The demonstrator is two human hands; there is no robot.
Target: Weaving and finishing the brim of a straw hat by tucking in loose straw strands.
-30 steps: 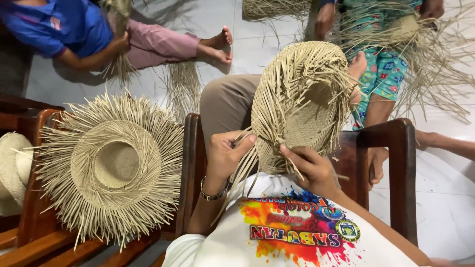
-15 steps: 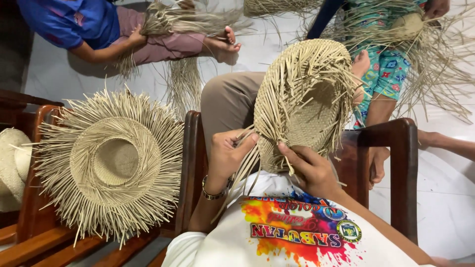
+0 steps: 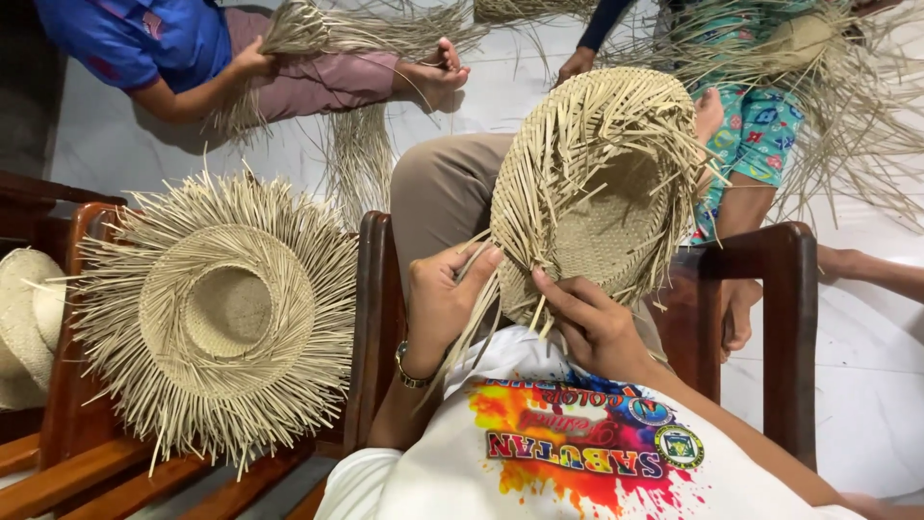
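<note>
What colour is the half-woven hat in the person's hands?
Pale straw-beige all over, the half-woven hat shows plainly in the head view.

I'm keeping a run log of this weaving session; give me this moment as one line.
left hand: pinching loose straw strips | right hand: gripping hat rim | unfinished straw hat: on lap | second hat: neighbouring chair

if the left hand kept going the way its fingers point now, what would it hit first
The left hand points right and up, already at the loose strands of the half-woven straw hat; it would likely meet that hat's edge first, though depth is unclear.
</note>
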